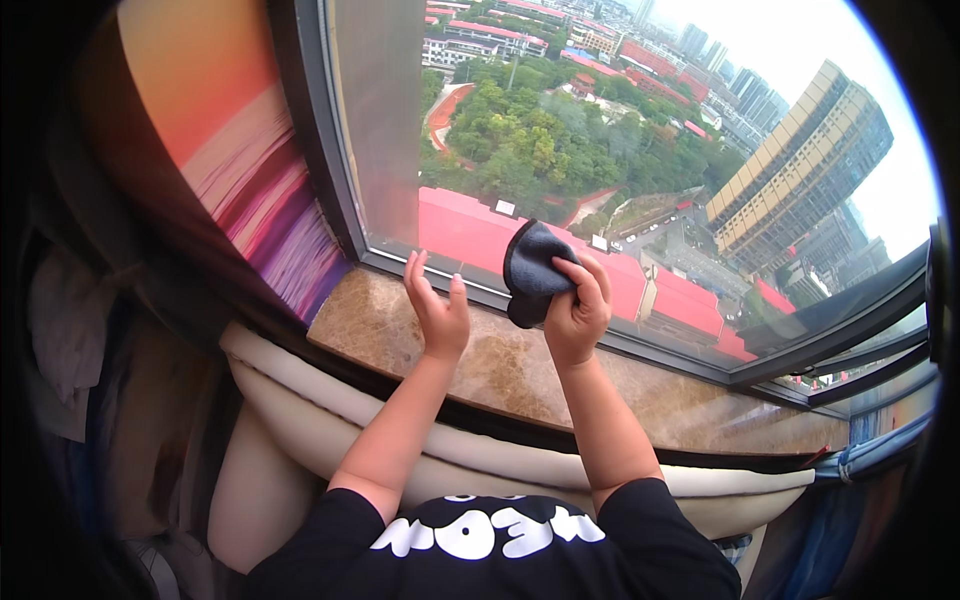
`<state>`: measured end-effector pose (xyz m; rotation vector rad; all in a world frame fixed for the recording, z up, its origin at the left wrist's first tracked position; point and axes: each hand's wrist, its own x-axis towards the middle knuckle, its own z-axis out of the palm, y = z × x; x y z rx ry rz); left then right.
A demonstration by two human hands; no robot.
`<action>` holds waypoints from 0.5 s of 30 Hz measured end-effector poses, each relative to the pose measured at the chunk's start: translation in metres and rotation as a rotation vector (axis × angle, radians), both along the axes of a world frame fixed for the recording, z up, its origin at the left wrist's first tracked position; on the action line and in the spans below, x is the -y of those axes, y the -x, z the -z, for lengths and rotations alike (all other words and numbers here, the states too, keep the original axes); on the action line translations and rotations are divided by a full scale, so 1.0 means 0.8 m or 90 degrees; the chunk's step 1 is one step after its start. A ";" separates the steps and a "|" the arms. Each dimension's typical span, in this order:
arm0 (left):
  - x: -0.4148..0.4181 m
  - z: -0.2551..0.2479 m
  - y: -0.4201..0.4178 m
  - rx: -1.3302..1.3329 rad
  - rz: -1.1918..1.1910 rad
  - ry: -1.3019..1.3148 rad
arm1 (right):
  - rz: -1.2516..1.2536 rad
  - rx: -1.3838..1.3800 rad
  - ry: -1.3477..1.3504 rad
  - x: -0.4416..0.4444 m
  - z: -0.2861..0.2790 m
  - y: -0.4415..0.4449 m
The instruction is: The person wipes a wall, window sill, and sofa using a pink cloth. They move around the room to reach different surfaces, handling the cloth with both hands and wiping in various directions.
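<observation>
My right hand (pixel 581 307) grips a folded dark grey cloth (pixel 536 262) with a black edge, between thumb and fingers. The cloth hangs in front of the lower part of a large window pane (pixel 525 142); whether it touches the glass I cannot tell. To its left, my left hand (pixel 439 307) is raised and holds nothing, its fingers spread and the thumb apart. Both hands are over a brown marble windowsill (pixel 495 360), near the dark window frame (pixel 480 289).
A cream padded sofa back (pixel 450 469) runs between me and the sill. At left hangs a colourful printed curtain (pixel 240 150). Blue gathered fabric (pixel 877 446) is at the right end, below an opened window section (pixel 847 367). Buildings and trees lie far below outside.
</observation>
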<state>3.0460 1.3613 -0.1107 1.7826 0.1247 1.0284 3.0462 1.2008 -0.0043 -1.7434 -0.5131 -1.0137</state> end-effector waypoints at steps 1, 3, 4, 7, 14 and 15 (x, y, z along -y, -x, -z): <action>0.014 -0.003 -0.004 0.000 0.010 -0.021 | 0.029 0.066 0.063 0.004 -0.005 -0.003; 0.032 0.000 -0.010 0.025 0.029 -0.090 | 0.087 0.202 0.188 0.012 -0.014 -0.011; 0.038 0.006 -0.013 0.013 0.053 -0.113 | 0.110 0.203 0.232 0.015 -0.012 -0.009; 0.046 0.015 -0.012 -0.038 0.060 -0.128 | 0.160 0.235 0.188 0.038 -0.014 -0.009; 0.048 0.019 -0.015 -0.042 0.070 -0.128 | 0.468 0.170 0.286 0.084 -0.012 -0.038; 0.047 0.020 -0.015 -0.037 0.053 -0.137 | 0.456 0.122 0.316 0.070 0.003 -0.054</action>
